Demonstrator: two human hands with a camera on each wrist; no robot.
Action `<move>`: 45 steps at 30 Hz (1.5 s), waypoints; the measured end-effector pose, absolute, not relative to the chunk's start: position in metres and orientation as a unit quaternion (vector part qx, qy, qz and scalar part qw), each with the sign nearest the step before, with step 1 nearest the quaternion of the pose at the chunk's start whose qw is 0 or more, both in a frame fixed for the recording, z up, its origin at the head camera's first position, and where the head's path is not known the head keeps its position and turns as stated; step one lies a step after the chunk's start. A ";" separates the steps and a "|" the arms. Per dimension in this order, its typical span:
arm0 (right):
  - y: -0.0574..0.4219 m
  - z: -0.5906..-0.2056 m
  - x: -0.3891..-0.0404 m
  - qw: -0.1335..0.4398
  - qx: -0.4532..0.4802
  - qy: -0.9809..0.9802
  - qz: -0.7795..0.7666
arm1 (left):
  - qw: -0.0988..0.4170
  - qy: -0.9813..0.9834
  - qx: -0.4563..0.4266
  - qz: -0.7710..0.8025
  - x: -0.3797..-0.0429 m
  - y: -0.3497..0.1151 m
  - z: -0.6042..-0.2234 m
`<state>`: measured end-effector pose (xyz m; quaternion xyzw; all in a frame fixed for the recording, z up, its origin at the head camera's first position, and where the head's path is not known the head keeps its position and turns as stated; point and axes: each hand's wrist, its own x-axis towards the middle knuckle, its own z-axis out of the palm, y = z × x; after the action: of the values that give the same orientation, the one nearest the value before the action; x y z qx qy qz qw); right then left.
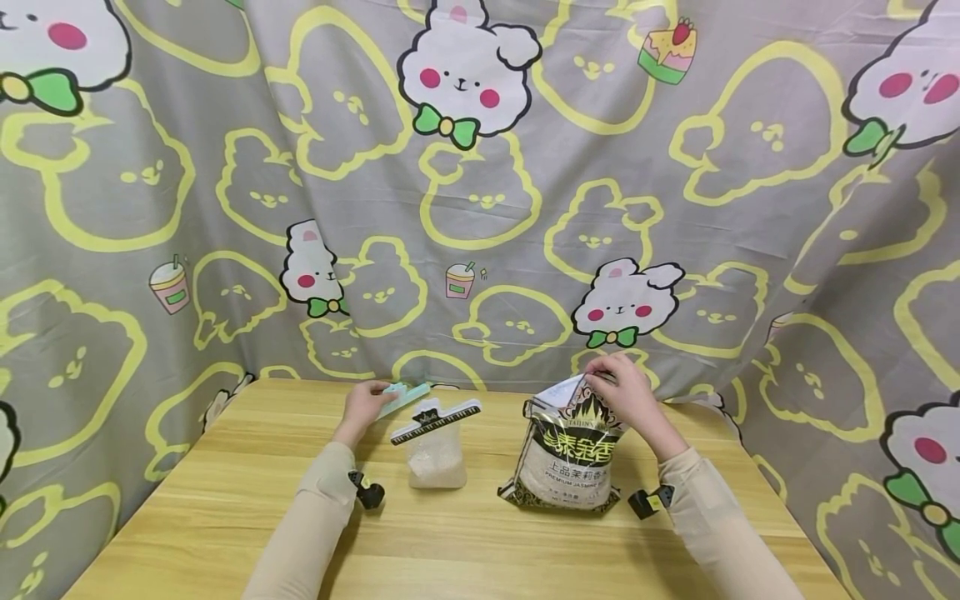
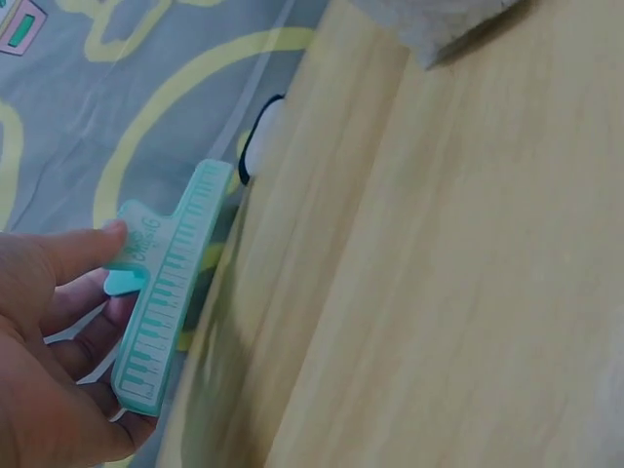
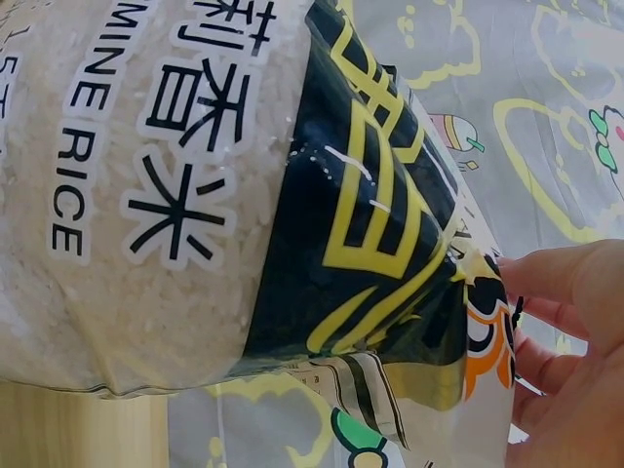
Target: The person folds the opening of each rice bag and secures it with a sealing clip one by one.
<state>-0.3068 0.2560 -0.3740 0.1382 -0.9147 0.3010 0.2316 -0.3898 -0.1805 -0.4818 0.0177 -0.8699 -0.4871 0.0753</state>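
Observation:
My left hand holds a mint-green bag clip with a piano-key pattern, thumb on its handle, over the back part of the table. At the right, my right hand pinches the top edge of a bag of jasmine rice, which stands upright with its top folded over to one side. In the right wrist view the fingers are at the crumpled top of the bag, and white grains show through its clear front. Between the hands stands a small clear bag of white grains, closed by a black-and-white piano-key clip.
The wooden table ends at the back against a grey curtain printed with rabbits and yellow outlines. Black wrist cameras are strapped to both forearms, low over the table. The small bag stands between the left forearm and the rice bag.

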 end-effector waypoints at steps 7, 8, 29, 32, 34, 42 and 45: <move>0.256 -0.374 -0.307 0.229 0.136 -0.915 0.303 | 0.070 -0.862 0.019 -0.501 -0.385 -0.181 -0.475; 0.256 -0.374 -0.307 0.228 0.135 -0.915 0.302 | 0.069 -0.863 0.019 -0.500 -0.384 -0.181 -0.473; 0.256 -0.374 -0.308 0.228 0.137 -0.915 0.303 | 0.117 -0.865 -0.005 -0.488 -0.365 -0.190 -0.443; 0.256 -0.374 -0.308 0.229 0.137 -0.914 0.304 | 0.121 -0.860 -0.005 -0.495 -0.362 -0.191 -0.438; 0.256 -0.374 -0.308 0.231 0.137 -0.914 0.304 | 0.125 -0.857 -0.005 -0.500 -0.360 -0.191 -0.434; 0.257 -0.375 -0.308 0.234 0.138 -0.915 0.299 | 0.130 -0.842 -0.005 -0.524 -0.348 -0.190 -0.420; 0.257 -0.375 -0.307 0.232 0.138 -0.915 0.300 | 0.137 -0.841 -0.007 -0.524 -0.344 -0.190 -0.414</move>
<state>-0.3071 0.2567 -0.3750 0.1375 -0.9149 0.3005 0.2319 -0.3439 -0.1895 -0.4140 -0.0069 -0.8407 -0.5238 0.1370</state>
